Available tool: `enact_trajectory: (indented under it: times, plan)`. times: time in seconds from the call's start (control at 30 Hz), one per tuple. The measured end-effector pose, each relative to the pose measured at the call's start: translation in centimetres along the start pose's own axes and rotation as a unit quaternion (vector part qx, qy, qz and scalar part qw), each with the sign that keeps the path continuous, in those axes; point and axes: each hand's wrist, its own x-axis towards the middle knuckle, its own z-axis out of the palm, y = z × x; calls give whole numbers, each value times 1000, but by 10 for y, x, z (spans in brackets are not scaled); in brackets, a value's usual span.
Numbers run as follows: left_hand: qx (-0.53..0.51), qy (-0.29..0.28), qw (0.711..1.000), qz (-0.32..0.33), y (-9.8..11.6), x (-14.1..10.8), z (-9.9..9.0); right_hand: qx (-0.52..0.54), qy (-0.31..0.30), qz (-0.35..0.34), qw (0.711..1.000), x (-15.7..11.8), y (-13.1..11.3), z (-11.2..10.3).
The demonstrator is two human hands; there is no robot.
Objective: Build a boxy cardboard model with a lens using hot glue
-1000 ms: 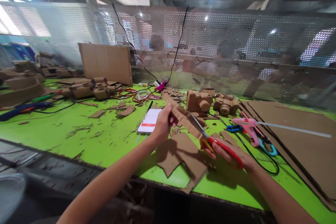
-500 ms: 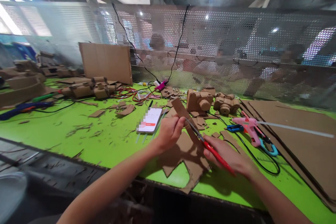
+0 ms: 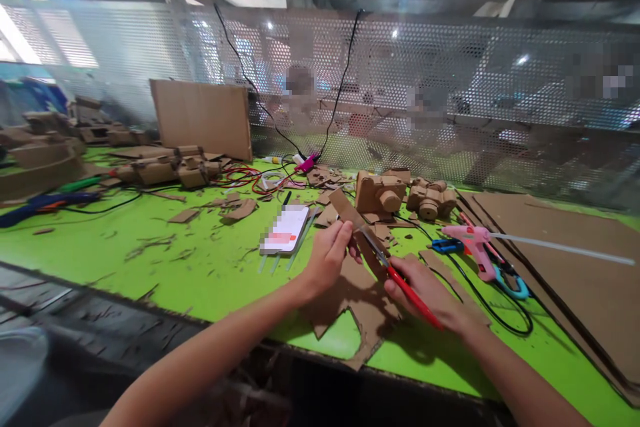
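Observation:
Pinched in my left hand (image 3: 330, 253) is a narrow cardboard strip (image 3: 346, 208), its upper end sticking out past my fingers. My right hand (image 3: 425, 290) is wrapped round the red handles of a pair of scissors (image 3: 407, 292). The scissor blades lie along the strip, close to my left fingertips. Beneath both hands a cut cardboard sheet (image 3: 367, 337) with a curved notch rests on the green table. Behind the strip stand two cardboard model cameras, a larger one (image 3: 373, 193) and a smaller one (image 3: 431, 199).
A phone (image 3: 286, 230) lies left of my hands, beside clear glue sticks. At right are a pink glue gun (image 3: 475, 243), its cable and large cardboard sheets (image 3: 565, 260). Cardboard scraps (image 3: 240, 210) litter the green table (image 3: 210, 287). A perforated metal screen (image 3: 425, 67) stands behind.
My left hand has shifted slightly right along the strip, its fingers now showing beneath it. The scissors and my right hand have moved a little; both grips are kept.

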Motion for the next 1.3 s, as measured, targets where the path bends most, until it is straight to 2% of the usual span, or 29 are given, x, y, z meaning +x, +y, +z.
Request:
enact_trajectory:
  times: [0.3, 0.57, 0.73, 0.8, 0.9, 0.97, 1.3]
  plan:
    - [29, 23, 999, 9, -11, -1, 7, -83, 30, 13, 996, 0, 1, 4]
    - [5, 37, 999, 22, -15, -3, 11, -78, 56, -8, 995, 4, 9, 15]
    - [-8, -11, 999, 33, -13, 7, 1, -91, 59, -11, 994, 4, 8, 12]
    - [-3, 17, 999, 39, -13, 13, -5, -97, 47, -14, 994, 2, 6, 9]
    - [14, 90, 994, 60, -14, 20, -11, -103, 34, -9, 994, 1, 5, 5]
    - [25, 104, 991, 78, -14, 23, -13, -105, 32, -4, 994, 0, 3, 3]
    - [15, 62, 994, 92, -18, 19, -7, -66, 15, 11, 998, -2, -2, 0]
